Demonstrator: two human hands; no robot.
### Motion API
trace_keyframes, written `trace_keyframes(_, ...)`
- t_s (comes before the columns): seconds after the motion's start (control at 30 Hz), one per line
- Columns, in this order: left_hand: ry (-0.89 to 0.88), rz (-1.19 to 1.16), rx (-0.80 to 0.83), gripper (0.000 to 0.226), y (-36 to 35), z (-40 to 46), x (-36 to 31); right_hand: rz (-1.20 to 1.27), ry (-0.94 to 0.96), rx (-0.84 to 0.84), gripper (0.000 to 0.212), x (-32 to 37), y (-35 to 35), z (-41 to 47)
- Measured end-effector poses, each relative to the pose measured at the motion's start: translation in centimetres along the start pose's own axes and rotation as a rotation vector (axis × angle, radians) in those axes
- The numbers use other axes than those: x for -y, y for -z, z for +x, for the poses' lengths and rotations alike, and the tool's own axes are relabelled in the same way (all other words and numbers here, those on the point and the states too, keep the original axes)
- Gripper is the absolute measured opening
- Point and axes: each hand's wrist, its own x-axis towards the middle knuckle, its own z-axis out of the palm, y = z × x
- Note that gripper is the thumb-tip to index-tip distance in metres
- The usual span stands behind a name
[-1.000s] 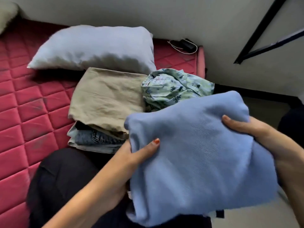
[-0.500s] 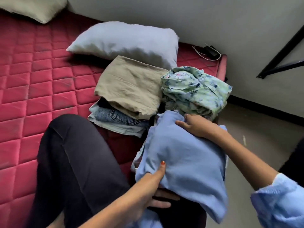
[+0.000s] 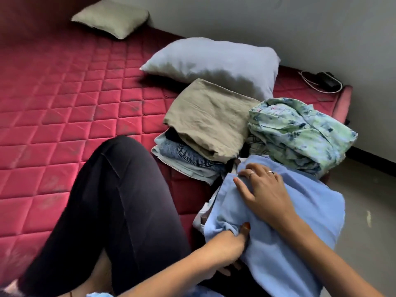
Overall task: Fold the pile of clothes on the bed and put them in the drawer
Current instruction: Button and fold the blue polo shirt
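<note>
A folded light blue garment point(image 3: 304, 224) lies at the bed's near right edge, partly over my lap. My left hand point(image 3: 229, 241) grips its near left edge, thumb on top and fingers underneath. My right hand point(image 3: 263, 191) rests flat on top of it, fingers spread. Beyond it stand a folded stack with a beige garment point(image 3: 210, 118) over blue jeans point(image 3: 188, 155), and a folded green floral shirt point(image 3: 300, 133) to the right. No drawer is in view.
The red quilted mattress point(image 3: 75, 103) stretches to the left. A grey pillow point(image 3: 214, 61) lies behind the stacks, a beige pillow point(image 3: 111, 18) farther back. A charger and cable point(image 3: 323, 81) sit at the bed's corner. My leg in black point(image 3: 120, 200) is bent in front.
The blue garment has come down from in front of me onto the bed edge. My right hand moved from its side onto its top. The view has swung left.
</note>
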Motion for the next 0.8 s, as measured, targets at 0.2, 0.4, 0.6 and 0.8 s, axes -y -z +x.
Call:
trace_keyframes(0.2, 0.049, 0.164, 0.085, 0.071, 0.6, 0.7, -0.3, 0.032, 0.021, -0.106, 0.051, -0.8, -0.7, 0.2)
trace_keyframes(0.4, -0.065, 0.515, 0.334, 0.072, 8.2, -2.8, -2.8, -0.259, 0.171, 0.348, 0.042, 0.4, 3.0, 3.3)
trace_keyframes(0.6, -0.291, 0.774, -0.171, 0.058, 19.1, -5.8, -6.1, -0.685, 0.412, 0.784, 0.055, 9.8, 9.3, 13.3)
trace_keyframes(0.8, -0.09, 0.749, -0.659, 0.05, 29.0, -8.2, -2.7, -0.476, 0.816, 0.354, 0.048, 23.8, 7.6, 20.5)
